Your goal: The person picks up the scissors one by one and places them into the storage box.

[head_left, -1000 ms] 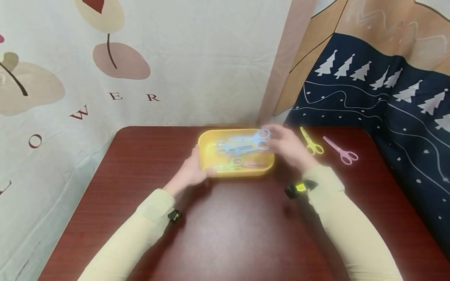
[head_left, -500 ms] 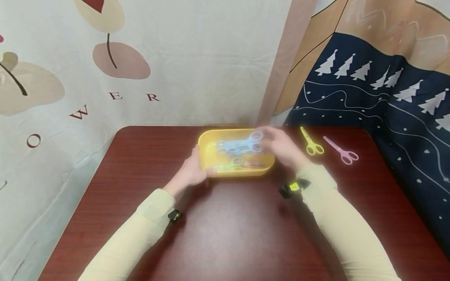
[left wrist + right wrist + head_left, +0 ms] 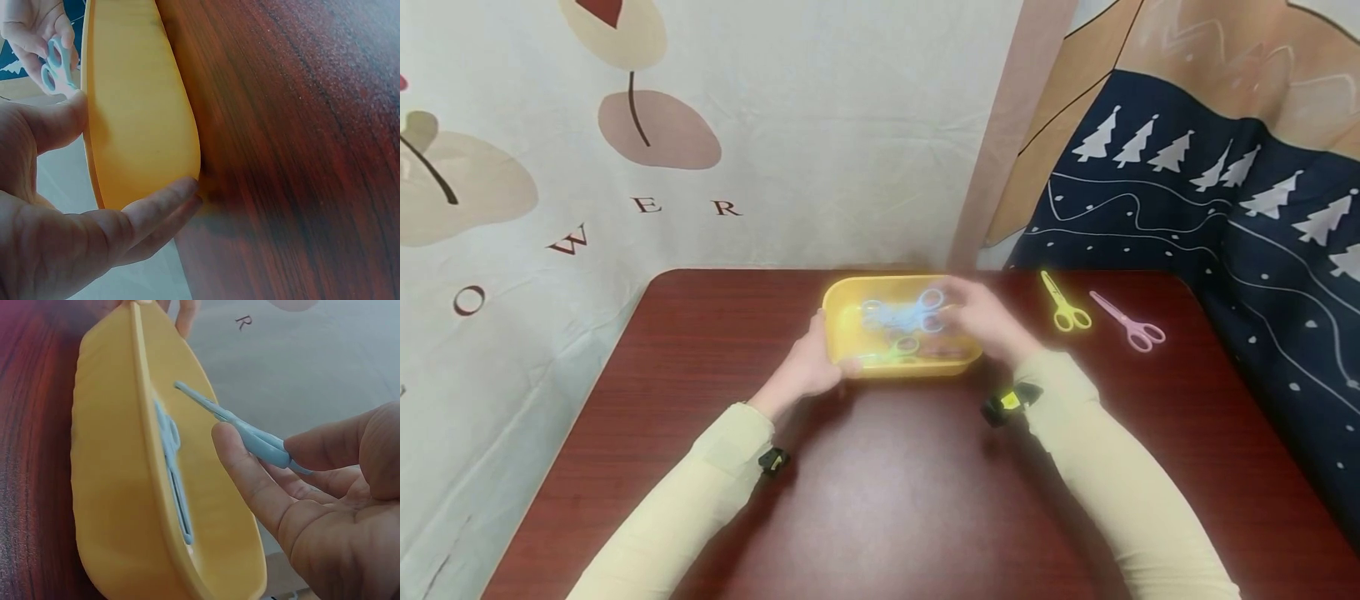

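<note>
A yellow tray (image 3: pixel 842 298) sits at the far middle of the dark red table (image 3: pixel 887 483). My left hand (image 3: pixel 826 350) grips its near left corner, thumb on the rim (image 3: pixel 94 94) and fingers under the wall. My right hand (image 3: pixel 958 310) pinches a pair of light blue scissors (image 3: pixel 916 312) by the handle end and holds them over the tray, blades pointing left (image 3: pixel 250 434). A second blue pair (image 3: pixel 172 469) lies inside the tray, with green scissors (image 3: pixel 891 350) and a pink item (image 3: pixel 942 352) near its front wall.
Yellow scissors (image 3: pixel 1060 303) and pink scissors (image 3: pixel 1129 322) lie on the table to the right of the tray. Patterned cloth hangs behind the table, and a dark blue cloth with white trees (image 3: pixel 1225 217) stands on the right.
My right hand has carried the blue scissors leftward and lower, from the tray's right rim to over its middle. The left hand and the tray have stayed put.
</note>
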`<state>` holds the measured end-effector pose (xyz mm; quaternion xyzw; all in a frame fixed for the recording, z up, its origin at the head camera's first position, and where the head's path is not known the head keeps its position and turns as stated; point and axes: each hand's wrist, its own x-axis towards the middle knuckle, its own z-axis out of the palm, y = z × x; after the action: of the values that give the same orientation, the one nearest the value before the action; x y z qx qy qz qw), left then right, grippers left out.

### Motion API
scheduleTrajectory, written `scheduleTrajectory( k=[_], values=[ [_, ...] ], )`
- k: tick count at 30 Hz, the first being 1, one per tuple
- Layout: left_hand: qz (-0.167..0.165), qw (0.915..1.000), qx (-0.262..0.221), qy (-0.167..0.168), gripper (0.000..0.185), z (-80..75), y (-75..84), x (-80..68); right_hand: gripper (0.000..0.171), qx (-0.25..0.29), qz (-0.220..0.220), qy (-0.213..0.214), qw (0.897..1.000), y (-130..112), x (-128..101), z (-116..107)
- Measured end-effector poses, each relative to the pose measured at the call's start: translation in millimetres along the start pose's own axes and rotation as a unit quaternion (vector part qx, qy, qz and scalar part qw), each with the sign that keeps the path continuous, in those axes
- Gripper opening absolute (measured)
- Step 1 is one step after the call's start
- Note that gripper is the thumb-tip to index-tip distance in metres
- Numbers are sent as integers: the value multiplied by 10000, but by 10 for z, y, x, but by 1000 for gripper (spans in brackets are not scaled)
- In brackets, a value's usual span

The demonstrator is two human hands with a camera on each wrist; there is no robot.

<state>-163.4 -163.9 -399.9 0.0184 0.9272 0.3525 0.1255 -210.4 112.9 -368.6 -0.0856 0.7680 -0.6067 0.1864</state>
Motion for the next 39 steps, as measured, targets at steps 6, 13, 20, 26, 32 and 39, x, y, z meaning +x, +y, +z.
scheduleTrajectory(
  k=[6, 13, 20, 26, 32, 39],
  values=[
    [9, 10000, 0, 11, 109, 4, 14, 3, 49, 634, 178, -199, 9976, 38, 39, 63],
    [-35, 10000, 2, 21, 109, 12, 27, 11, 59, 608, 360, -248, 9972, 48, 90, 125],
    [-8, 10000, 14, 13, 109, 10, 32, 18, 61, 213, 376, -259, 9987, 55, 104, 182],
    [0, 10000, 1, 10, 109, 10, 32, 25, 60, -109, 421, -214, 9988, 77, 108, 211],
    [-21, 10000, -10, -4, 110, 9, 30, 12, 69, 88, 459, -253, 9986, 89, 131, 259],
    [23, 10000, 79, -11, 109, 9, 28, 17, 73, -24, 479, -275, 9985, 72, 136, 295]
  ],
)
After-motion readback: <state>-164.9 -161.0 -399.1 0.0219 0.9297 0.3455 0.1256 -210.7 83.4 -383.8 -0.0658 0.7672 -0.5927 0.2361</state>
